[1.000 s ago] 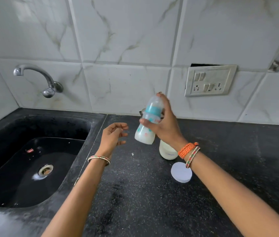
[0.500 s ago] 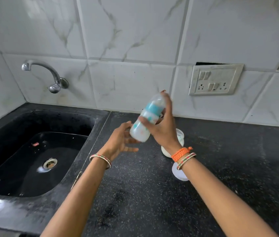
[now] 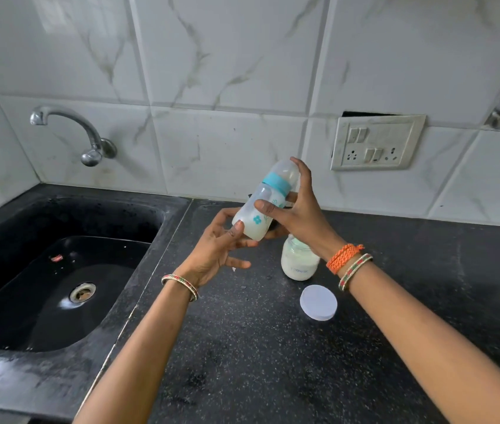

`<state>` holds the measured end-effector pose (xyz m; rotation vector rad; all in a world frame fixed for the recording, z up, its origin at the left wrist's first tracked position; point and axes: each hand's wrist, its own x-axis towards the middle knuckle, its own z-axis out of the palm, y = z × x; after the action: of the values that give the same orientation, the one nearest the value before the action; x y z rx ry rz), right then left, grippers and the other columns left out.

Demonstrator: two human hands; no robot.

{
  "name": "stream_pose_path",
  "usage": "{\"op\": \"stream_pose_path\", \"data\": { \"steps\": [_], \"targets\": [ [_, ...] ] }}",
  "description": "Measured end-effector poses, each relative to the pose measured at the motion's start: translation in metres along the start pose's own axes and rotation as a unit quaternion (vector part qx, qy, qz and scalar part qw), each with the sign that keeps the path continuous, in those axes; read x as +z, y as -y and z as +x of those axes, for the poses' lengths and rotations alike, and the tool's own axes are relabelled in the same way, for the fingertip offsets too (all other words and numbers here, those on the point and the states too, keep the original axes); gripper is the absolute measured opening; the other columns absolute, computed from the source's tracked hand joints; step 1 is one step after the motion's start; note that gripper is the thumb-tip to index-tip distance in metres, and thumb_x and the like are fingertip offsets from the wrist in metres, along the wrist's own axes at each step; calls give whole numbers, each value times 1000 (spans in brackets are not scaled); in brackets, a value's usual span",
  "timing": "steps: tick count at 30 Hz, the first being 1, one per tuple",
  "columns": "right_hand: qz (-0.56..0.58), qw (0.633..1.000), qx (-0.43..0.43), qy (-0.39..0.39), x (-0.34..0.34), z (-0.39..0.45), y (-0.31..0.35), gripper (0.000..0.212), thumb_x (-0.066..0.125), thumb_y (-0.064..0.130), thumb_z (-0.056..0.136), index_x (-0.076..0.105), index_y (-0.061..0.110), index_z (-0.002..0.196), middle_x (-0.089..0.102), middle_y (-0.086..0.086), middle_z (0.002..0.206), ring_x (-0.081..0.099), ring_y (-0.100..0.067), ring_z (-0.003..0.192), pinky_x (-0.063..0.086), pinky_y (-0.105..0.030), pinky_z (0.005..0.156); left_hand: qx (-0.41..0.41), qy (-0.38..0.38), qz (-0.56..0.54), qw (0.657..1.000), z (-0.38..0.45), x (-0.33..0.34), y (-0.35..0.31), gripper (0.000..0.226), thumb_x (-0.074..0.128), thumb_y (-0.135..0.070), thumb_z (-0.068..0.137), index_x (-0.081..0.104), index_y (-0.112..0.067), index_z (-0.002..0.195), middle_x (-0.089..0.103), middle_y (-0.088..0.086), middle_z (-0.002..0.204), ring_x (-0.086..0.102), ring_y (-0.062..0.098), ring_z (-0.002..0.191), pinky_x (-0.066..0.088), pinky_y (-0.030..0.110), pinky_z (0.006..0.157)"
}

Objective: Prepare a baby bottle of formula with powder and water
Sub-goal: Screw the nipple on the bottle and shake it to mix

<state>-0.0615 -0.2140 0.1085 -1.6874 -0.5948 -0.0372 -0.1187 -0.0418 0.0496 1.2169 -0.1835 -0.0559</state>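
A baby bottle [image 3: 265, 200] with a teal collar and clear cap is tilted in the air above the black counter, milky liquid in its lower part. My right hand [image 3: 299, 215] grips it round the middle, thumb in front and a finger on the cap. My left hand [image 3: 216, 249] is at the bottle's base, thumb touching its lower side, the other fingers spread below. Under my right wrist a small open jar of white powder [image 3: 299, 263] stands on the counter. Its round white lid [image 3: 318, 302] lies flat in front of it.
A black sink [image 3: 58, 270] with a metal drain lies to the left, under a steel tap [image 3: 74, 130] on the tiled wall. A switch and socket plate [image 3: 377, 142] is on the wall at the right. The speckled black counter [image 3: 273, 362] runs toward me.
My left hand has come up from beside the bottle to touch its base. The bottle stays in my right hand, tilted much as before.
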Motion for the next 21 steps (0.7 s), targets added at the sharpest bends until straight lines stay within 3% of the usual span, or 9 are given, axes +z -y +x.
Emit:
{"op": "stream_pose_path", "data": {
  "steps": [2,4,6,7,9,11,16,19,21],
  "targets": [
    [34,999,-31,-23,-6,0,6,89,78,10,75,21,30,140,52,4,121,65,-10,97,60,-43,72,10,-14,31,999,2,1,1,65,74,-60,64,53,-32,119,69,2,110,67,22,97,57,38,58],
    [132,975,-85,-156,-13,3,9,85,78,7,74,24,31,136,51,14,124,63,-6,101,59,-42,72,18,-52,35,998,5,-4,2,61,61,-68,71,53,-36,122,69,1,114,66,22,103,57,40,64],
    [275,918,-85,-273,-15,3,6,86,77,8,75,21,38,133,49,-1,129,63,-20,104,58,-49,65,17,-124,23,992,9,-11,3,52,45,-63,83,54,-33,124,68,2,116,67,22,101,56,39,64],
    [260,922,-74,-278,-11,-1,2,87,76,6,75,19,39,132,50,-5,126,63,-23,101,57,-53,68,14,-170,15,985,11,-14,6,45,42,-54,89,54,-29,124,68,4,116,68,23,96,56,37,62],
    [60,990,-69,-107,6,-18,-16,94,77,2,71,17,43,133,50,3,121,59,-21,102,53,-54,85,13,-260,18,965,14,-20,13,33,40,-33,96,57,-19,120,69,6,108,66,20,84,56,34,58],
    [-70,993,-52,74,22,-39,-37,96,80,13,68,20,51,133,51,16,119,61,-15,104,55,-45,87,23,-321,24,947,14,-27,19,25,40,-23,96,60,-16,109,69,4,97,64,17,76,55,31,55],
    [194,951,-65,-230,8,-9,-35,89,77,7,74,20,30,138,45,-18,132,63,-18,100,57,-34,79,1,-345,21,939,6,-42,29,21,44,-21,91,65,-18,94,70,-1,82,63,15,66,54,30,50],
    [27,999,-10,-17,9,-10,-37,88,81,9,69,28,39,133,47,-16,132,61,-27,103,55,-47,86,-21,-307,38,951,5,-39,27,21,45,-21,91,65,-17,96,70,0,82,63,14,63,55,31,53],
    [49,997,-21,-54,11,-11,-33,89,83,11,66,32,40,132,48,-15,133,60,-29,106,54,-50,87,-15,-292,43,955,5,-37,26,21,44,-20,92,65,-17,95,71,-1,81,64,13,61,55,31,53]
  ]
}}
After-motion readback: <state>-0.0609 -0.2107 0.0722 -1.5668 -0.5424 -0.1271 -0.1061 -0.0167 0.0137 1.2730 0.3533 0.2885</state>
